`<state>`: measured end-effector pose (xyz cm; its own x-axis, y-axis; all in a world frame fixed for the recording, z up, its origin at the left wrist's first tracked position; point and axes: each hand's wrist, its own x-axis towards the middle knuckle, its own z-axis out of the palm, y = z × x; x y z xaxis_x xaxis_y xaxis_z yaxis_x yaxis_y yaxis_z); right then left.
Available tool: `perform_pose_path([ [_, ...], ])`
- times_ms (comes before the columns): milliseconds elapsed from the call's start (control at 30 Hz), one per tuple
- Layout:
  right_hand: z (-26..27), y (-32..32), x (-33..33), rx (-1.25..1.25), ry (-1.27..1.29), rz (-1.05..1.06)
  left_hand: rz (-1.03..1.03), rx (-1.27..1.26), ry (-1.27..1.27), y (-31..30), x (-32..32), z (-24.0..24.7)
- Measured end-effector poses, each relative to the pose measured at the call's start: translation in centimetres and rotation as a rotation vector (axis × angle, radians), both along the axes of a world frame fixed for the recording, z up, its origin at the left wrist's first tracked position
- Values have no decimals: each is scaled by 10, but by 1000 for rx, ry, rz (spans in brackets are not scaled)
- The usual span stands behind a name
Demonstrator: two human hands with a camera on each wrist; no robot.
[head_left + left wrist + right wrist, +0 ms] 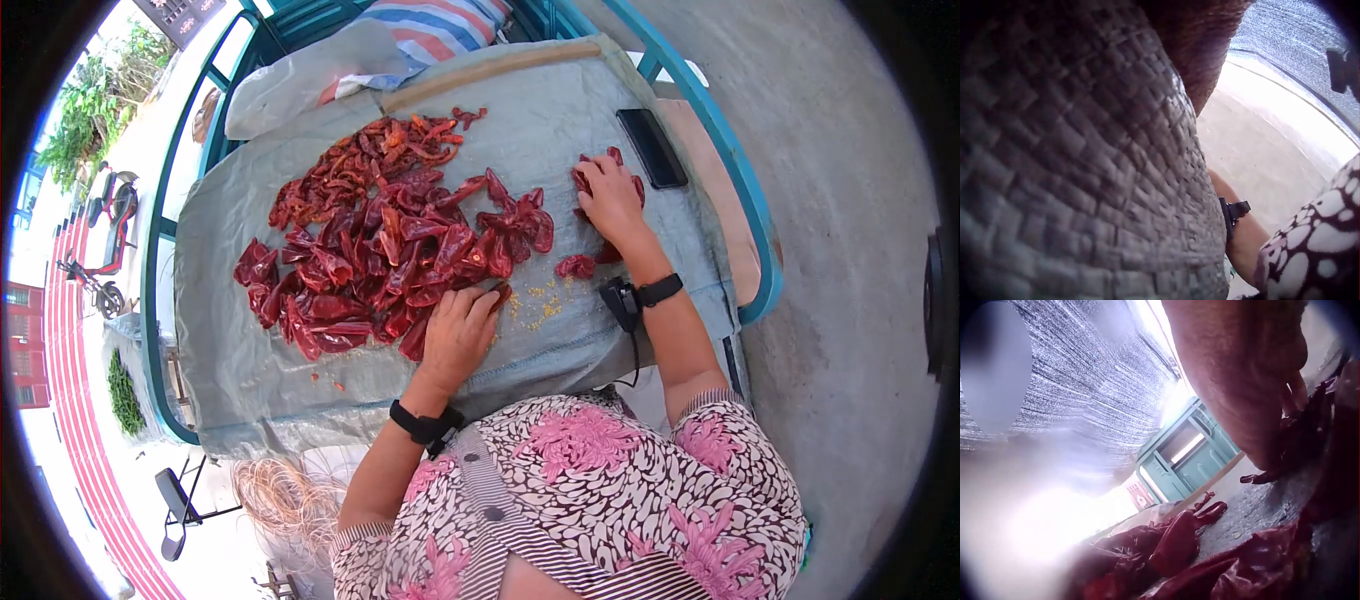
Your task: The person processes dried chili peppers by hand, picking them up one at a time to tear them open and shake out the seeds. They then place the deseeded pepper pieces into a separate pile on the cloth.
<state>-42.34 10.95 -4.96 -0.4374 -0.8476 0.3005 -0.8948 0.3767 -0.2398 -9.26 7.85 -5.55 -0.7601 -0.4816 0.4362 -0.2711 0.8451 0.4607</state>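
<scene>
My left hand [460,335] lies at the near right edge of a heap of glossy dried red peppers [330,270]. Its fingers curl over a dark red pepper [503,294] that shows beside the fingertips. Farther right, my right hand [612,205] grips a small cluster of dried red peppers [580,182] against the woven sheet, with pieces poking out around the fingers. From the right wrist view, the fingers of this hand [1247,381] reach down to dark pepper skin. The left wrist view is mostly filled by the grey woven sheet [1085,162], and the left fingertips are hidden there.
Thinner, shrivelled pepper strips [370,160] lie behind the heap. Yellow seeds [540,305] are scattered between the hands, near a loose pepper piece [575,266]. A black phone [651,148] lies at the right. Teal rails [735,170] border the sheet-covered cart, with a striped bag [440,35] at its far end.
</scene>
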Motion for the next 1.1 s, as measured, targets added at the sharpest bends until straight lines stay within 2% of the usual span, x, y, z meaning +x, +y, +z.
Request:
perform_pose_path([
  [167, -6, -2, -7, -203, -223, 128, 10, 14, -3, 0, 1, 1],
  [333, 42, 0, 35, -326, -464, 324, 8, 27, -4, 0, 1, 1],
  [433, 61, -1, 55, -137, -699, 342, -1, 59, -7, 0, 1, 1],
  [533, 57, 0, 58, -187, -758, 499, 4, 57, -16, 0, 1, 1],
  [633, 61, 0, 58, -173, -758, 421, -1, 43, -13, 0, 2, 0],
  [733, 62, -2, 67, -344, -807, 497, -8, 19, -1, 0, 1, 1],
  [833, 65, 8, 45, -315, -489, 456, -16, 0, 7, 2, 1, 2],
  [933, 52, 31, 18, -19, -228, 258, -19, -14, 10, 0, 2, 2],
  [1033, 40, 46, 13, 44, -39, 177, -2, 7, 7, 1, 3, 0],
  [1100, 31, 50, 13, 28, -27, 177, 18, 32, 3, 1, 4, -3],
])
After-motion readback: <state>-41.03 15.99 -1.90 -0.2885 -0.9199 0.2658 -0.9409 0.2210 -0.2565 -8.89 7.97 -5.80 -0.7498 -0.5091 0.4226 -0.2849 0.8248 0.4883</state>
